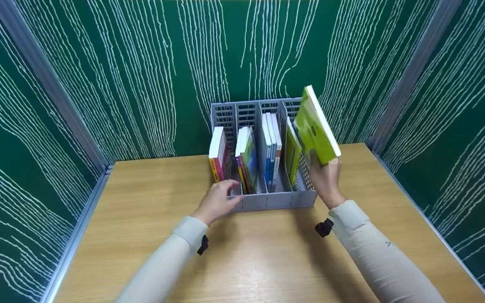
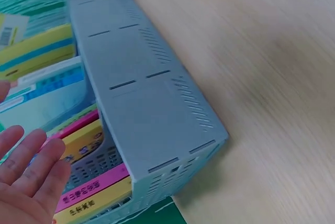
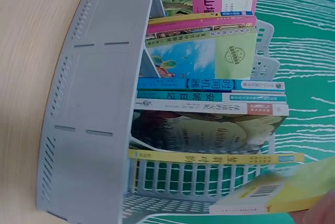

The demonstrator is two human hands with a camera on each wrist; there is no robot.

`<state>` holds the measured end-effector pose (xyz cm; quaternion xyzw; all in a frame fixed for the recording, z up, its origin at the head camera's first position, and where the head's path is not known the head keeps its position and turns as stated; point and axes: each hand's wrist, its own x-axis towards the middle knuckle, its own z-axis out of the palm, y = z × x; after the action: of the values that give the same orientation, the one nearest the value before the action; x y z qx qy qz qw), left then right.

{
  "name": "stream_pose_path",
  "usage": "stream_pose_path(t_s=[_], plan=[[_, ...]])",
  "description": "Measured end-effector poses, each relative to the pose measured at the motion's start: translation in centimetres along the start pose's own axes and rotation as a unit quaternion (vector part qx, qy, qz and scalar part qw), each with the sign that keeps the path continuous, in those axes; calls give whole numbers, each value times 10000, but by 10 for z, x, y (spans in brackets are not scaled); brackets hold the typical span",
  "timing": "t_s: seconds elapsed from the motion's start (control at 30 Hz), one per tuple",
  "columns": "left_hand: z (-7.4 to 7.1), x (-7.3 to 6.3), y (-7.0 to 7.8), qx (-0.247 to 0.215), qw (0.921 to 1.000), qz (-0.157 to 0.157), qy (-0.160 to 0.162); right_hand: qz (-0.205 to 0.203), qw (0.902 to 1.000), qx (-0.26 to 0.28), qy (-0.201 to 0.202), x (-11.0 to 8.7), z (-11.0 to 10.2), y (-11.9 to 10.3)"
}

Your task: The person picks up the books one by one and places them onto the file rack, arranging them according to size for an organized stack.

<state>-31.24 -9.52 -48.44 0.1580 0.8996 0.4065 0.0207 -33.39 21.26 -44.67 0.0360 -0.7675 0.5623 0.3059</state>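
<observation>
A grey book rack with several compartments stands on the table, books upright in it. My right hand grips a green book by its lower end, tilted above the rightmost compartment. In the right wrist view that book hangs beside a thin yellow-spined book standing in the rack. At the rack's front left corner is my left hand, its fingers spread and loosely bent, holding nothing. In the left wrist view its fingers are near the pink and yellow spines.
White-spined books fill part of the third compartment, with more books in the second and red-covered ones in the first. Green panels with white wavy lines enclose the wooden table at the back and sides.
</observation>
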Motion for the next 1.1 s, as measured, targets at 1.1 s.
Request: stream_pose_path(t_s=[1.1], plan=[[34,14,-39,2993,9471,1141,203,1562,9850,-659,-326,4,29,66]])
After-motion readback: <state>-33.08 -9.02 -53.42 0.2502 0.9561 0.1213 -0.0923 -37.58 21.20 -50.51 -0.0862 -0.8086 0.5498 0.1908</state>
